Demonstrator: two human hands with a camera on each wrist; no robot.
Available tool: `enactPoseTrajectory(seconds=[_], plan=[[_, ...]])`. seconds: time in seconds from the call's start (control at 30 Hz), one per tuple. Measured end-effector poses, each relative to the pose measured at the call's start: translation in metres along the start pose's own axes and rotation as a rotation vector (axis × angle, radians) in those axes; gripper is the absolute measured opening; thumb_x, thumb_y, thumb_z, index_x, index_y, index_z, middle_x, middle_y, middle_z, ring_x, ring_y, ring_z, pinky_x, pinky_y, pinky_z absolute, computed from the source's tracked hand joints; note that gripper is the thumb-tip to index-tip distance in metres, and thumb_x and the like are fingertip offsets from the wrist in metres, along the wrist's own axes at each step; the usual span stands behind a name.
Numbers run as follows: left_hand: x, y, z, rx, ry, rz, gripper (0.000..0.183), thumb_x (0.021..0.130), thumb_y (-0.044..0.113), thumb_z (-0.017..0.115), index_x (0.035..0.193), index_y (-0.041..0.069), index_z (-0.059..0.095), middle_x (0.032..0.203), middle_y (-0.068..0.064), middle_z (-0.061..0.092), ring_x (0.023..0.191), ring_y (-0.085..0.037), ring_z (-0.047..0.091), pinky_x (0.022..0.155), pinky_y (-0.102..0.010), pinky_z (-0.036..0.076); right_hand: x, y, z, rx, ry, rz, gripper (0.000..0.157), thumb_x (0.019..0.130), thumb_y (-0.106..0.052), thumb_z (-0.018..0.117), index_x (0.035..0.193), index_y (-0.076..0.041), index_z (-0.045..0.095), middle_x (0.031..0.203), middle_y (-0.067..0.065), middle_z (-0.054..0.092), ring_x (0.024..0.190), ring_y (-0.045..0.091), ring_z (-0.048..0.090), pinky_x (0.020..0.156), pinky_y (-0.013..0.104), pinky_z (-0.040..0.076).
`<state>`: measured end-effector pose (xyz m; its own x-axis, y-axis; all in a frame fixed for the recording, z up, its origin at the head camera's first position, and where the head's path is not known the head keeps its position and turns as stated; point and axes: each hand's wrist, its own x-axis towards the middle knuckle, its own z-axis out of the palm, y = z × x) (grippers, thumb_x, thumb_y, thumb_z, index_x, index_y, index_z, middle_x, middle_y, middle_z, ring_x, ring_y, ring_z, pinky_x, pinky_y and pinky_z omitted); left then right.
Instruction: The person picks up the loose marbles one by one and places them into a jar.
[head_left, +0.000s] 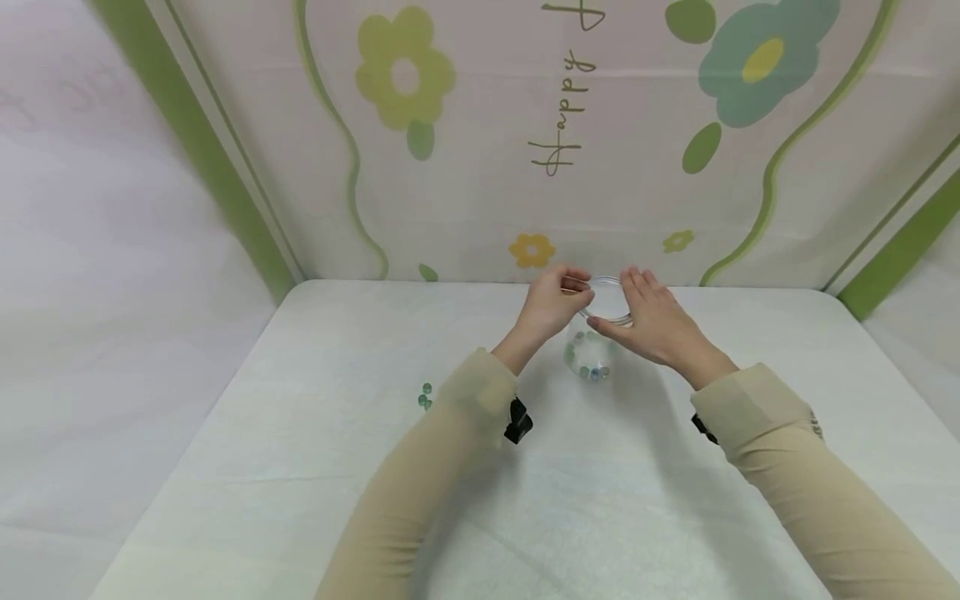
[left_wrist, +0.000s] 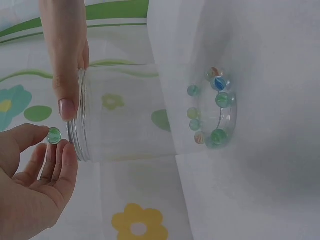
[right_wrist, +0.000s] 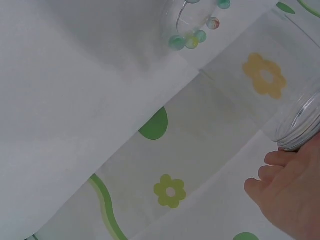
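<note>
A clear glass jar [left_wrist: 122, 115] stands upright on the table, several coloured marbles [left_wrist: 218, 136] lying round its base. At the jar's mouth, my left hand [head_left: 551, 302] pinches a green glass marble [left_wrist: 54, 135] between thumb and fingertip, its other fingers loosely bent beside the rim. The marble is just outside the rim in the left wrist view. My right hand [head_left: 652, 321] holds the jar's rim [head_left: 606, 279] from the right, with the thumb on the near side. In the right wrist view, only part of that hand shows beside the rim.
Several loose green marbles [head_left: 426, 388] lie on the white-covered table [head_left: 330, 467], left of the jar and near my left sleeve. A flower-printed cloth [head_left: 465, 183] rises along the table's back edge, close behind the jar.
</note>
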<state>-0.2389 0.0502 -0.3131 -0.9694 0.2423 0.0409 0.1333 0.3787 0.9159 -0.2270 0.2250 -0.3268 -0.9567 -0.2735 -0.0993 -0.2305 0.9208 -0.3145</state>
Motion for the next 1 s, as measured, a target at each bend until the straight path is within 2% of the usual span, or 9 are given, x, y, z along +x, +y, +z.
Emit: enactPoseTrajectory(seconds=[0.3,0.47,0.57,0.77,1.0], plan=[[0.0,-0.001,0.002,0.015,-0.002,0.012,0.029,0.094,0.012,0.061,0.121,0.003,0.06,0.117,-0.013,0.066,0.109,-0.023,0.062,0.088,-0.027,0.056,0.001,0.0,0.003,0.013,0.006,-0.004,0.105,0.09,-0.069,0.039,0.15,0.006,-0.002,0.158,0.027,-0.003,0.147,0.042,-0.003,0.12,0.06,0.003],[-0.001,-0.002,0.001,-0.037,-0.012,-0.019,0.031,0.095,0.013,0.06,0.124,0.003,0.058,0.12,-0.012,0.064,0.11,-0.024,0.062,0.082,-0.024,0.058,0.001,0.0,0.003,0.013,0.004,-0.002,0.105,0.09,-0.069,0.039,0.15,0.006,-0.002,0.158,0.026,-0.004,0.147,0.042,-0.004,0.12,0.06,0.003],[-0.001,-0.004,-0.002,-0.096,-0.011,-0.053,0.032,0.095,0.014,0.059,0.125,0.003,0.058,0.121,-0.012,0.063,0.11,-0.024,0.062,0.082,-0.024,0.058,0.001,0.001,0.003,0.009,0.006,-0.002,0.104,0.091,-0.069,0.039,0.15,0.006,-0.002,0.158,0.026,-0.004,0.147,0.042,-0.002,0.12,0.06,0.003],[-0.001,-0.012,-0.017,-0.196,-0.027,-0.122,0.033,0.095,0.015,0.059,0.127,0.005,0.057,0.123,-0.012,0.061,0.111,-0.025,0.061,0.091,-0.032,0.057,0.001,0.0,0.003,0.012,0.012,-0.005,0.103,0.091,-0.068,0.039,0.15,0.007,-0.002,0.158,0.027,-0.004,0.147,0.043,-0.002,0.121,0.06,0.003],[-0.004,-0.028,-0.041,-0.221,-0.055,-0.188,0.033,0.096,0.014,0.058,0.127,0.005,0.055,0.125,-0.014,0.06,0.116,-0.028,0.06,0.094,-0.032,0.056,0.0,0.0,0.003,0.035,0.029,-0.016,0.101,0.092,-0.065,0.041,0.15,0.006,0.0,0.159,0.026,-0.003,0.147,0.042,-0.002,0.121,0.059,0.003]])
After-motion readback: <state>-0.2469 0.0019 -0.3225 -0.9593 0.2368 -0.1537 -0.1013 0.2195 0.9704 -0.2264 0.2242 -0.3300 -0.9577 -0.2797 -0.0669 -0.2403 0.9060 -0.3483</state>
